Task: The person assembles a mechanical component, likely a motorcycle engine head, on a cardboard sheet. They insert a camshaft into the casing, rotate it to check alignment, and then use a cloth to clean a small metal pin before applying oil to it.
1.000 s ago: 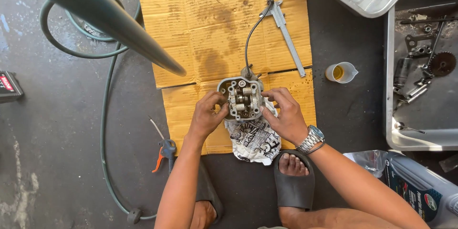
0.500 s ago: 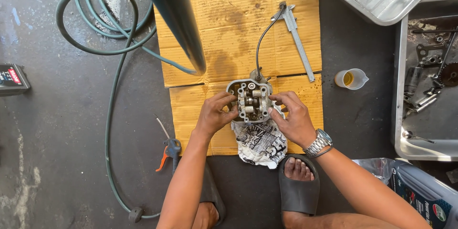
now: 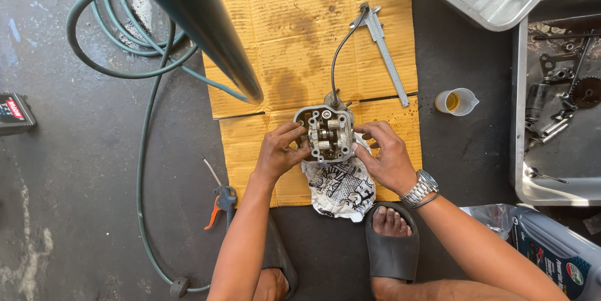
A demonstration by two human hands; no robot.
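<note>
Cover already off: grey metal engine cylinder head [image 3: 325,133], rockers exposed, sits on patterned white cloth [image 3: 341,189]; left hand [image 3: 278,150] and right hand [image 3: 385,154] pinch its sides.

Dark, stained concrete floor [image 3: 75,213] carries everything. Two flattened cardboard sheets [image 3: 300,31] lie at centre and upper centre, edges meeting. On the cardboard: metal engine head [image 3: 325,133], printed rag [image 3: 341,188] just below it, steel caliper [image 3: 385,57] at upper right. Green hose [image 3: 109,31] coiled upper left, trailing down the left side. Small plastic cup [image 3: 456,101] of yellow liquid right of the cardboard. Metal trays [image 3: 519,144] along the right edge. Orange-handled tool [image 3: 220,204] at lower centre-left.
</note>
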